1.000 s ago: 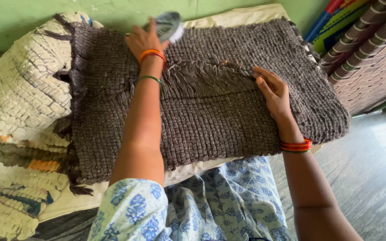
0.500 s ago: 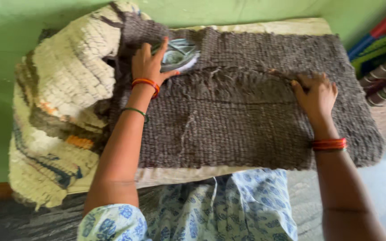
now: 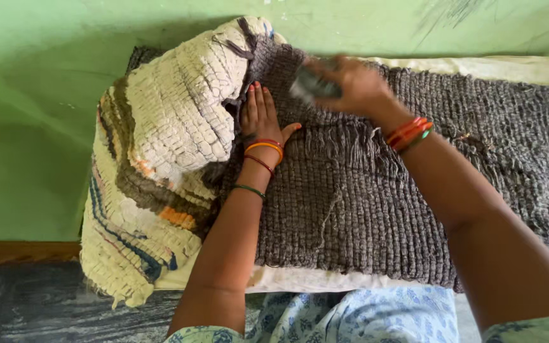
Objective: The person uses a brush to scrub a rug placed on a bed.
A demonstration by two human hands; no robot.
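Now gripped in right hand (image 3: 351, 82): small grey scrubbing brush (image 3: 312, 86), passed over from left, blurry, on folded dark grey woven mat (image 3: 376, 190). Left hand (image 3: 260, 114) flat, fingers spread, pressing mat beside cream woven rug pile (image 3: 166, 127).

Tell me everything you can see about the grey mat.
The grey mat is a thick, coarsely woven rug of dark grey-brown yarn with loose fringe across its middle. It lies flat over a cream pad against a green wall, its left end meeting a heap of cream mats. The left hand presses flat on it near that end; the right hand holds a blurred brush above it.
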